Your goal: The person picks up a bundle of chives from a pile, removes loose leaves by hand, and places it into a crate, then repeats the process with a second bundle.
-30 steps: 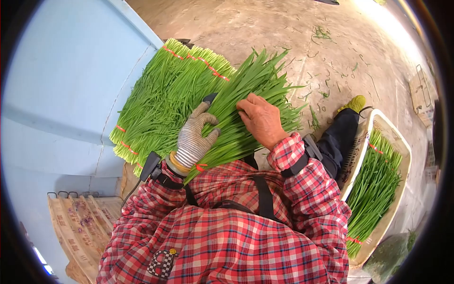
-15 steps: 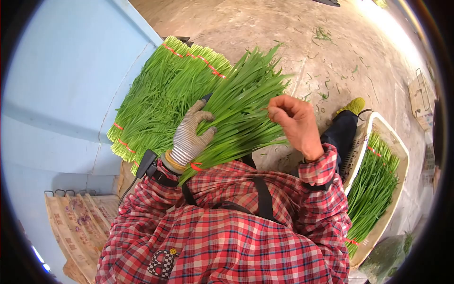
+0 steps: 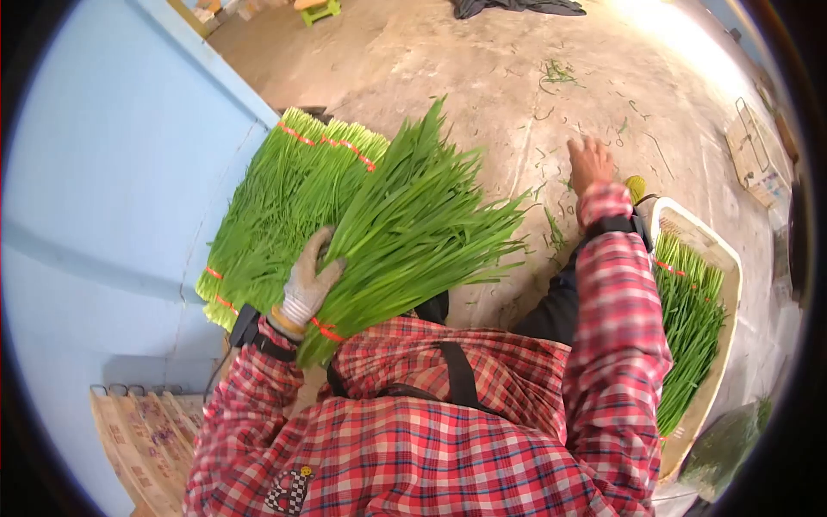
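Head view: greens are handled over a concrete floor – seen from above.
Left hand: gloved, set against the left side of a leafy bundle near its tied end; thumb and fingers are half curled, but how tightly they are closed cannot be told, being partly covered by leaves.
Right hand: bare, held out over the floor, well apart from the bundle; fingers are slightly spread, a bit blurred.
Leafy bundle: tilted before the plaid shirt, leaf tips fanned up and right; bound low down by a red tie.
Stacked bundles: piled just beside it, next to the blue panel – red-banded.
White crate: placed at the right, tied greens laid inside.
Leaf scraps: scattered on the floor.
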Tool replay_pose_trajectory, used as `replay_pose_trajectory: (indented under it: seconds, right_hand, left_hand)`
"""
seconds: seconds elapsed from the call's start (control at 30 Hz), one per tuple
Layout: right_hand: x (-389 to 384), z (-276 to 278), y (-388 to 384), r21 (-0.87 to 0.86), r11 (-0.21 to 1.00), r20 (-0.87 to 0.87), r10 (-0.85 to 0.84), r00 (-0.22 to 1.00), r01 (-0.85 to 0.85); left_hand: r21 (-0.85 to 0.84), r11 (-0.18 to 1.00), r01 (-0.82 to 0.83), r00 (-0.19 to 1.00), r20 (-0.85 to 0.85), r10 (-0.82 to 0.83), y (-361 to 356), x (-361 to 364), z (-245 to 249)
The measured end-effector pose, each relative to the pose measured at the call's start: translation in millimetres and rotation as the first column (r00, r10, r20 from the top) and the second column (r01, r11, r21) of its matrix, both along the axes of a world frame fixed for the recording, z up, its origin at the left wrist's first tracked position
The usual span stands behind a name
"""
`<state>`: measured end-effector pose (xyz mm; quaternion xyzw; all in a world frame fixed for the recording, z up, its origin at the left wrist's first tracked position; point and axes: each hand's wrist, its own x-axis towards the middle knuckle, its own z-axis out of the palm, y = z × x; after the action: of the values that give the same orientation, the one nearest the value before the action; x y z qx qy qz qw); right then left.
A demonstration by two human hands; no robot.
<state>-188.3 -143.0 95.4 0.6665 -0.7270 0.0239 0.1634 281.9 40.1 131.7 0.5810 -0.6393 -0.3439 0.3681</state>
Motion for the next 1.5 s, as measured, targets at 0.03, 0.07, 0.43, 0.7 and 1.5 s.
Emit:
replay_pose_trajectory:
  seconds: [0.03,0.07,0.43,0.7,1.5]
  right_hand:
    - [-5.4,0.9,6.0,-0.272,0.944,0.366,0.281,0.887,-0.187]
    - [-11.4,3.9,-1.8,-0.285,0.940,0.357,0.287,0.889,-0.189]
    - [41.6,19.2,60.0,-0.248,0.949,0.935,0.288,0.207,-0.196]
    - [208.2,23.8,141.3,-0.480,0.530,0.473,0.827,0.302,-0.699]
    - [189.0,7.0,224.8,-0.068,0.704,0.513,0.632,0.581,-0.707]
  left_hand:
    - [0.059,0.997,-0.046,0.999,0.028,0.045,2.0,0.4,6.9]
    - [0.044,0.998,-0.047,0.999,0.023,0.046,3.0,1.9,11.4]
    - [-0.046,0.999,0.029,0.855,0.519,-0.002,-9.4,6.5,72.3]
    - [0.152,0.988,0.009,0.817,0.569,-0.095,-90.9,-50.6,25.5]
    - [0.146,0.988,-0.045,0.907,-0.409,0.102,-69.8,-20.4,31.2]
